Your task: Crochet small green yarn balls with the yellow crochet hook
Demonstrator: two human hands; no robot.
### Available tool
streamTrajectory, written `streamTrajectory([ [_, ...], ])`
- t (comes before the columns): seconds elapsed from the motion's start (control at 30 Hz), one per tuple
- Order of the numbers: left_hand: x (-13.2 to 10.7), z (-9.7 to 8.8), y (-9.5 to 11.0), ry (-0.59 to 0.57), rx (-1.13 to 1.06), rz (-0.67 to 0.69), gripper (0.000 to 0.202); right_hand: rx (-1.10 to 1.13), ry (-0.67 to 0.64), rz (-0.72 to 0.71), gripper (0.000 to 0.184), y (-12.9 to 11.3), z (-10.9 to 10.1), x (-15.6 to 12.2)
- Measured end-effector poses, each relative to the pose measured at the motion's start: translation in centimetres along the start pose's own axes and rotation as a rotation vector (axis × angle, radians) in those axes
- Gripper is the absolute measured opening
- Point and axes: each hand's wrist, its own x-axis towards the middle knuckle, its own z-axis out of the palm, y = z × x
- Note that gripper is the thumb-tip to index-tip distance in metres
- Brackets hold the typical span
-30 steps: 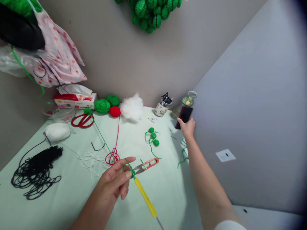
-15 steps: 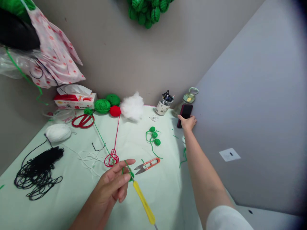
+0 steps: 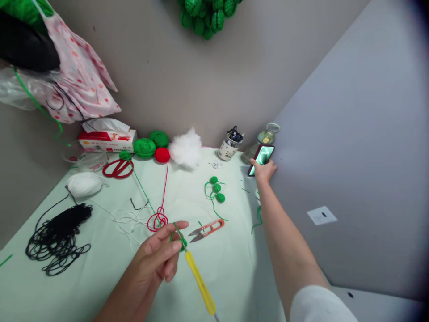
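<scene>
Beside the grey wall [image 3: 335, 134], the phone [image 3: 263, 155] has lit up.

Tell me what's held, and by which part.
Left hand: green yarn piece and yellow hook, pinched at the hook's shaft. Right hand: phone, around its lower part.

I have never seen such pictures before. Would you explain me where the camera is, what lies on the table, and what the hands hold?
There is no machine here: these are a person's own bare hands, seen by a camera worn on the head, looking forward and down. The left hand pinches a yellow-handled metal hook and a small green yarn piece. The right hand touches a dark-cased phone with a lit screen; whether it carries the weight, I cannot tell. On the pale green cloth lie orange-handled metal snips, three small green yarn balls, a tangled black cord bundle, red-handled scissors and fluffy white stuffing.
</scene>
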Motion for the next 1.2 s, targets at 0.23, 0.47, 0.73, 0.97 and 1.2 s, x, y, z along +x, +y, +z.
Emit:
streamTrajectory([
  [0.23, -0.1, 0.2, 1.0, -0.001, -0.088, 0.005, 0.04, 0.122, -0.11, -0.146, 0.065, -2.4, -3.7, -4.1],
  [0.47, 0.1, 0.3, 1.8, 0.008, -0.129, 0.085, 0.042, 0.641, -0.824, -0.917, 0.065, -5.8, -14.4, -21.7],
  [0.73, -0.3, 0.5, 1.0, 0.042, 0.086, 0.318, 0.044, 0.752, -0.772, -0.959, 0.037, -7.3, -19.3, -28.5],
  [0.97, -0.4, 0.4, 0.6, 0.107, 0.167, 0.452, 0.051, 0.744, -0.669, -0.846, 0.049, -6.6, -18.9, -30.5],
  [1.2, -0.4, 0.4, 1.2, -0.197, -0.086, 0.054, 0.051, 0.849, -0.626, -0.808, 0.048, -6.3, -19.0, -30.5],
])
